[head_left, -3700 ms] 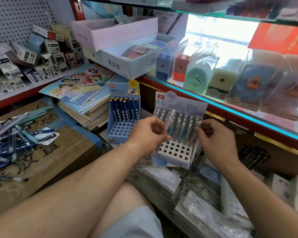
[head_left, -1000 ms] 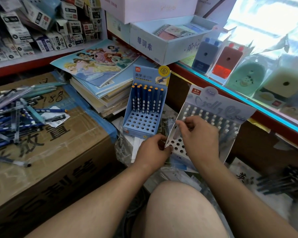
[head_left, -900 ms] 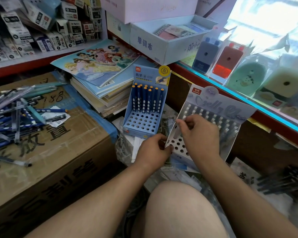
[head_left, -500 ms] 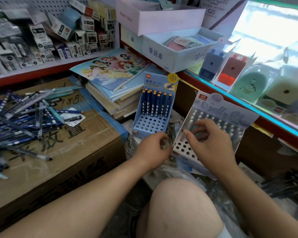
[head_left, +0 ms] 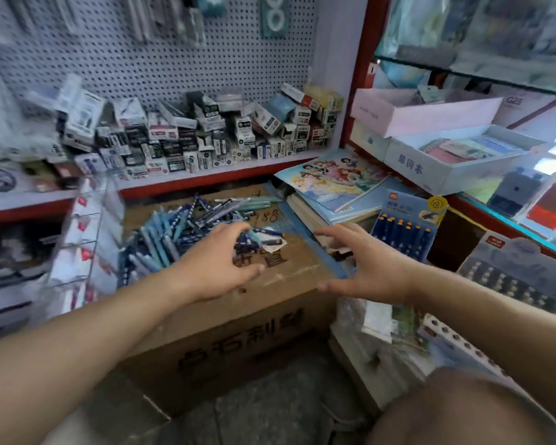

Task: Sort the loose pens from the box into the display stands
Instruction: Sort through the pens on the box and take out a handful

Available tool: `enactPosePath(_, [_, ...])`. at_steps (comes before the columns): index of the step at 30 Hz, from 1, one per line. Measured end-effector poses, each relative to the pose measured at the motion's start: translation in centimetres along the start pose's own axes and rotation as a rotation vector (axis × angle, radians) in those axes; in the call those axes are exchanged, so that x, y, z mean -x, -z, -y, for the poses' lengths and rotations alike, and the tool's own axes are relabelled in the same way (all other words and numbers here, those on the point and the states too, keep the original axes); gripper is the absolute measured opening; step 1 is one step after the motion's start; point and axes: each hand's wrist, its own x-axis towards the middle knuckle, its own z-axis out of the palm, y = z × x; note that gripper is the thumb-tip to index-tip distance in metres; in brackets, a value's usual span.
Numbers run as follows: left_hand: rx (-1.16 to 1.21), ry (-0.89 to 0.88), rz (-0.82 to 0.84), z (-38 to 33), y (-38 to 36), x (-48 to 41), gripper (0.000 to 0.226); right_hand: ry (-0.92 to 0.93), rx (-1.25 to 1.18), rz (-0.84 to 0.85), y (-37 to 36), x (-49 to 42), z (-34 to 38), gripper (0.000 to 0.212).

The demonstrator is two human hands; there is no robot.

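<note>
Hands [head_left: 217,266] over box [head_left: 264,319], pens [head_left: 161,242], beside stand [head_left: 403,240]

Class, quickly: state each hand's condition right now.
Left hand: open, holding nothing, over the loose pens.
Right hand: open, holding nothing.

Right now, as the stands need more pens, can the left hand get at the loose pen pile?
Probably yes: the left hand hovers open just over the pile of loose pens on the cardboard box, and nothing lies between them.

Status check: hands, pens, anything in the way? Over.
Left hand open, right hand open, both empty. Loose pens piled on cardboard box, beside left fingertips. No obstruction seen.
</note>
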Motion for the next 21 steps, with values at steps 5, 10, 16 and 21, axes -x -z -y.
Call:
enactPosePath(5, [0.094,0.142,-0.119,5.2,2.8,3.5,0.107,0.105,-0.05,0.026,-3.3,-5.9,5.2,0.096])
enactPosePath(10, [0.203,0.201,-0.183,8.2,3.3,5.6,0.111,0.084,-0.117,0.056,-7.8,-9.7,7.6,0.097])
enactPosePath(16, [0.392,0.27,-0.276,10.9,3.4,5.8,0.101,-0.015,-0.1,0.005,-12.0,-13.2,8.0,0.082])
enactPosePath(21, [0.396,0.281,-0.288,11.1,3.2,5.3,0.085,-0.13,0.021,0.029,-14.1,-15.3,7.5,0.046])
